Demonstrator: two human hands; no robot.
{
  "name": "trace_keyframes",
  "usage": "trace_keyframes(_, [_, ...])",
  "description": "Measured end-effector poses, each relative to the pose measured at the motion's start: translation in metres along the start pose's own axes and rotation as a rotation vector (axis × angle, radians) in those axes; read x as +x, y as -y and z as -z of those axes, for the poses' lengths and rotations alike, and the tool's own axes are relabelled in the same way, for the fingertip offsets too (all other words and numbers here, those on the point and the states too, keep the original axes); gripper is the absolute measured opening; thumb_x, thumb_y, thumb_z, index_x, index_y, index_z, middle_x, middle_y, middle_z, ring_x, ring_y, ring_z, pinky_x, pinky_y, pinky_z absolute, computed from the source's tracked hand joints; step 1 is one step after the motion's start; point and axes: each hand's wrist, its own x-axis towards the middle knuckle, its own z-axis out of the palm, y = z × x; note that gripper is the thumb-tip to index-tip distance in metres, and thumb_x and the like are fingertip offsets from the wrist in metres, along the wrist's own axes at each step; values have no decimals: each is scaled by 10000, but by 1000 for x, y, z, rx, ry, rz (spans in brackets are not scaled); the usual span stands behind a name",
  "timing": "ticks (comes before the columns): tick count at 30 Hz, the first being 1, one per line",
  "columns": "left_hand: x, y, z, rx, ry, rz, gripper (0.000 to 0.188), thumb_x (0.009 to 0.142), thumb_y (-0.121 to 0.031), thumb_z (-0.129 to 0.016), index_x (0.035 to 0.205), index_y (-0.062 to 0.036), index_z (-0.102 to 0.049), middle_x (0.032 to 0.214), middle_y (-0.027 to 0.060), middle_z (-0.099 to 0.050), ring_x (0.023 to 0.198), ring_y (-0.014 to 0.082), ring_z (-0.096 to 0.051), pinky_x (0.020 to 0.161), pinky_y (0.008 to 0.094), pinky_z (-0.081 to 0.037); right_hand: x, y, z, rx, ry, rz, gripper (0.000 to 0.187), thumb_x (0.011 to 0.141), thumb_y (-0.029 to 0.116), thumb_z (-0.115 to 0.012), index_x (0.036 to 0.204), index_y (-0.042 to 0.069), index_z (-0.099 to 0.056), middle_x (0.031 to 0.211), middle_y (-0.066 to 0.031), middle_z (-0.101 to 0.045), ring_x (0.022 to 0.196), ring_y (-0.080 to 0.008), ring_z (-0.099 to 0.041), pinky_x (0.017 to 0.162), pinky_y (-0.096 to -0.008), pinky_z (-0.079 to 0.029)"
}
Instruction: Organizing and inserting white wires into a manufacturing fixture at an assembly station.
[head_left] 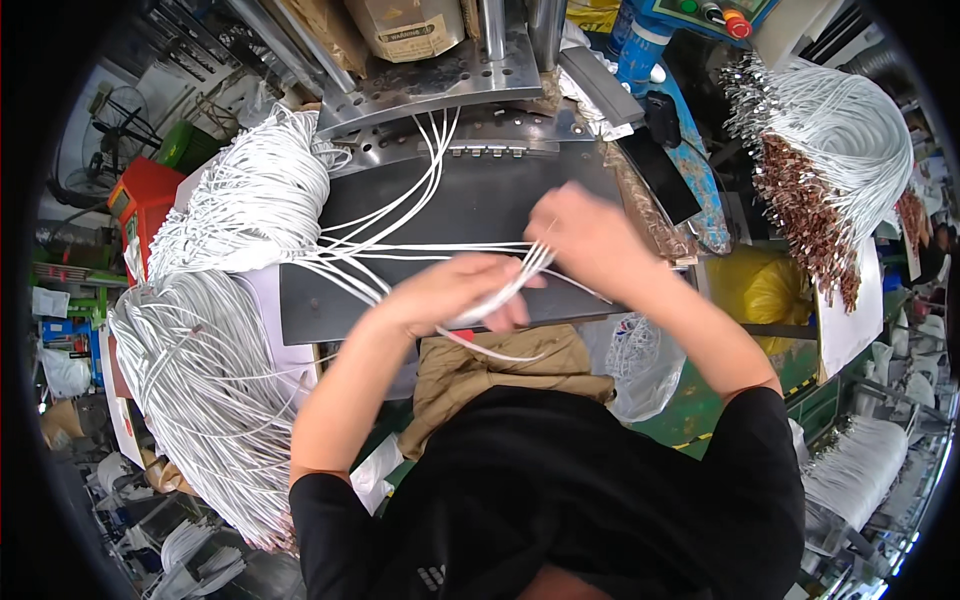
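In front of me a small bunch of white cables [490, 304] runs across the dark worktop. My left hand [462, 288] is closed around the bunch, thumb on top and fingers beneath. Just to the right, my right hand [580, 232], smeared by motion, has its fingers closed on the upper ends of the same cables. One loose cable end hangs below my left hand. Several more strands lead left to a big heap of white cables [245, 205], and others [437, 155] reach up under the metal press [430, 85].
A second thick cable bundle [200, 380] hangs over the left edge. At right hang cables with brown and silver ends [830, 150]. A black phone [660, 180] lies right of the worktop [400, 210], below a control panel with a red button [737, 24].
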Motion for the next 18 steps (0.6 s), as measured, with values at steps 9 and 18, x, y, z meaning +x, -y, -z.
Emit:
trace_keyframes(9, [33, 3, -5, -446, -47, -43, 285, 1062, -279, -515, 1165, -43, -637, 689, -80, -385, 528, 29, -254, 475, 205, -189, 31, -47, -57, 1211, -139, -400, 238, 972, 172, -570, 1163, 69, -669, 1009, -122, -676, 963, -296, -664, 821, -349, -548])
trace_keyframes(18, [71, -2, 37, -660, -269, -153, 290, 1049, -236, -538, 1194, -9, -645, 811, 6, -632, 642, 77, -547, 593, 222, -453, 37, -81, -62, -198, -85, -199, 401, 941, 138, -537, 1307, -20, -579, 1075, -157, -667, 1004, -250, -658, 882, -351, -523])
